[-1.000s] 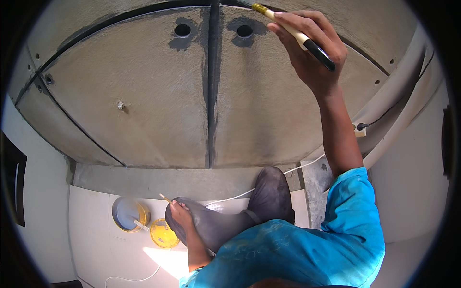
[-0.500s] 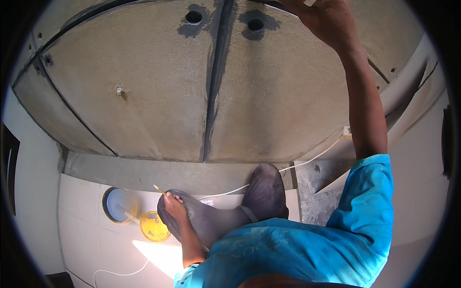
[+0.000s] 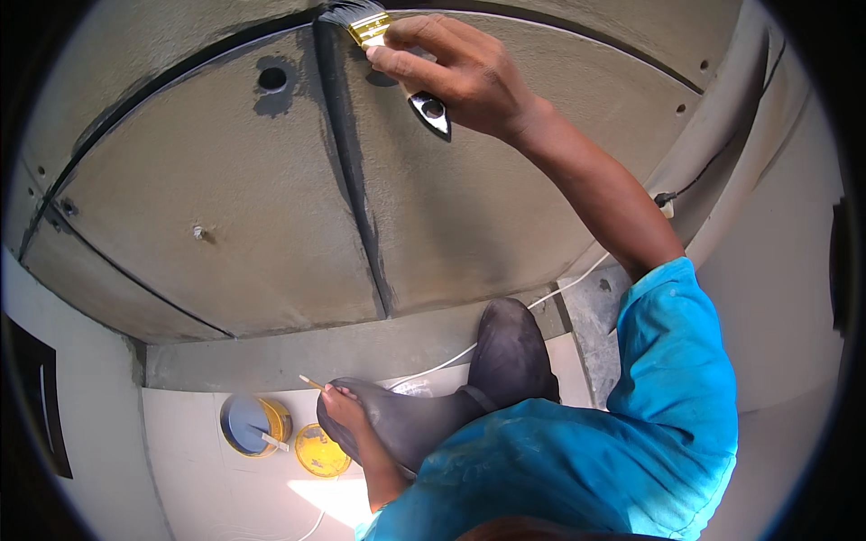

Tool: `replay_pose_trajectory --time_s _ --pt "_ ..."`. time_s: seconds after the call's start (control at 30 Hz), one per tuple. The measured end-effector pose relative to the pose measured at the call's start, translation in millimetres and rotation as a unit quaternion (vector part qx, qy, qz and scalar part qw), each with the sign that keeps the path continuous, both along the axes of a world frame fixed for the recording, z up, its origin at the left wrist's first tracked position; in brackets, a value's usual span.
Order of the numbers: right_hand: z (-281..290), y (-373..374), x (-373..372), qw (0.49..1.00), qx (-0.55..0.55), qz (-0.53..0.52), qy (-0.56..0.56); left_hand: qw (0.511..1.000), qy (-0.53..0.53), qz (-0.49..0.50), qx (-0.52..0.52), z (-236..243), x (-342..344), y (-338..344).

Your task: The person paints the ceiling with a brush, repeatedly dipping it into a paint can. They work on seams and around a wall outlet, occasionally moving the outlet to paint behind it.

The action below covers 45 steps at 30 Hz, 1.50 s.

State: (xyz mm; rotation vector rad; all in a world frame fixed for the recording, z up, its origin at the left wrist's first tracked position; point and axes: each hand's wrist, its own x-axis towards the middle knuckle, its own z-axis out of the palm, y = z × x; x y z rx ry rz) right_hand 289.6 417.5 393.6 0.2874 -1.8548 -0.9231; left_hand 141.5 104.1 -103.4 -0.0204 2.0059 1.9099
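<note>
My right hand (image 3: 456, 77) is closed on a wide paintbrush (image 3: 373, 27) with a gold ferrule and a black-tipped handle. Its dark bristles lie at the upper end of the dark vertical groove (image 3: 347, 162) in the grey-brown wall (image 3: 225, 153), where that groove meets a curved one. My left hand (image 3: 343, 406) rests on my bent leg, closed on a thin pale stick or small brush (image 3: 311, 381). Below it to the left are a bucket of grey-blue liquid (image 3: 244, 419), a flat paddle (image 3: 275, 442) resting in it, and a yellow lid (image 3: 320, 451).
A grey ledge (image 3: 225, 361) runs under the wall above pale floor tiles (image 3: 180, 451). A white cable (image 3: 433, 366) passes my legs toward a socket (image 3: 666, 209) with a black plug at the right. White side walls (image 3: 99, 415) curve in at the rim.
My right hand and brush have moved left along the upper groove to its junction with the vertical one. My left hand still rests on my leg with the stick.
</note>
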Motion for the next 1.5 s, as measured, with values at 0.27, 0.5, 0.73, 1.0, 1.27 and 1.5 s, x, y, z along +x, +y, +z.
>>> replay_pose_trajectory --time_s 0.27,0.5,0.73,1.0,1.27,1.5 --pt "55.5 8.9 173.6 0.948 -0.286 -0.142 0.006 1.0 -0.02 0.001 -0.022 8.2 -6.5 0.1" --pt "111.8 -30.1 170.6 0.904 -0.351 -0.234 -0.07 0.999 -0.028 -0.011 -0.011 3.3 -5.2 1.7" --pt "138.5 -71.2 19.2 0.856 -0.434 -0.202 -0.197 0.999 -0.011 -0.027 -0.024 -1.4 -1.8 10.1" --pt "129.1 -18.4 51.6 0.907 -0.377 -0.089 -0.163 0.999 0.014 0.025 -0.034 8.8 -11.6 -17.5" --pt "141.3 -70.3 -1.5 0.885 -0.374 -0.18 -0.211 0.999 0.027 -0.032 -0.025 7.4 3.1 2.1" --pt "110.5 -18.8 5.7 0.927 -0.335 0.017 -0.166 0.996 0.06 0.003 -0.059 0.1 -9.8 -19.5"
